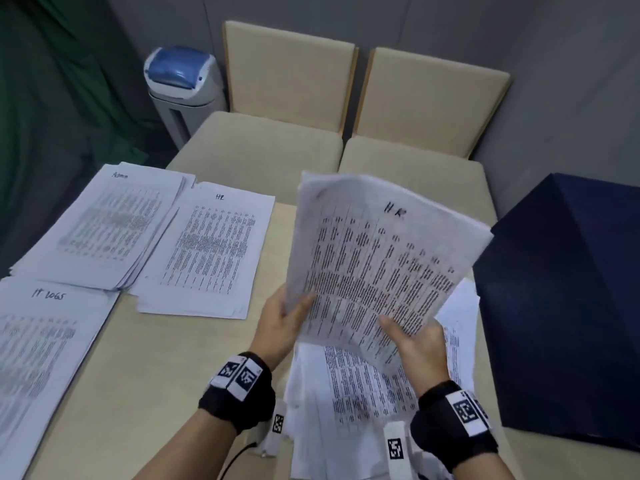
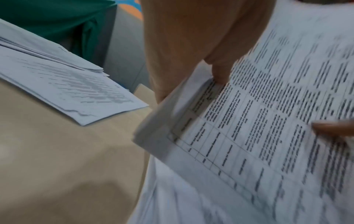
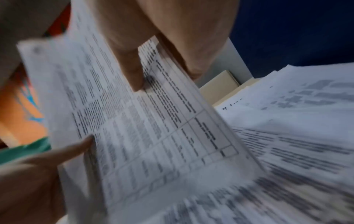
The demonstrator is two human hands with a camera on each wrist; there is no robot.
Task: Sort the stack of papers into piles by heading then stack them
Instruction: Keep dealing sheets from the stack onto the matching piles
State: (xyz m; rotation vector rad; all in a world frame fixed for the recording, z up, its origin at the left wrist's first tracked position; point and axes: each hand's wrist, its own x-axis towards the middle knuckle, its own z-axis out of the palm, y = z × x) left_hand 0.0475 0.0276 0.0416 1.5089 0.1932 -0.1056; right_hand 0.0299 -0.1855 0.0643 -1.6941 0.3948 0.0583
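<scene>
Three sorted piles lie on the beige table (image 1: 166, 358) at the person's ten and eleven o'clock: the IT Logs pile (image 1: 38, 355) nearest the left edge; the Admin pile (image 1: 104, 226) beyond it; the HR pile (image 1: 207, 251) just beside that, its left edge tucked under the Admin sheets. At twelve o'clock the held bundle (image 1: 377, 268), headed HR in handwriting, stands tilted above the table; the left hand (image 1: 280, 323) grasps its lower left edge, the right hand (image 1: 419, 344) its lower right edge, thumbs on the printed face. The head view hides the fingers behind the sheets; the left wrist view shows a thumb (image 2: 220, 72) pressed on the page with fingers curled behind, and that the bundle is several sheets thick; the right wrist view, blurred, shows the same pinch from the other side. Under the hands at six o'clock lies the unsorted stack (image 1: 367, 393), fanned loosely. At three o'clock a dark blue box (image 1: 568, 306) stands on the table, touching the loose sheets' right side. Beyond the table at one o'clock are two cream chairs (image 1: 426, 98); at eleven o'clock a white and blue appliance (image 1: 180, 84) and a green curtain (image 1: 52, 98).
</scene>
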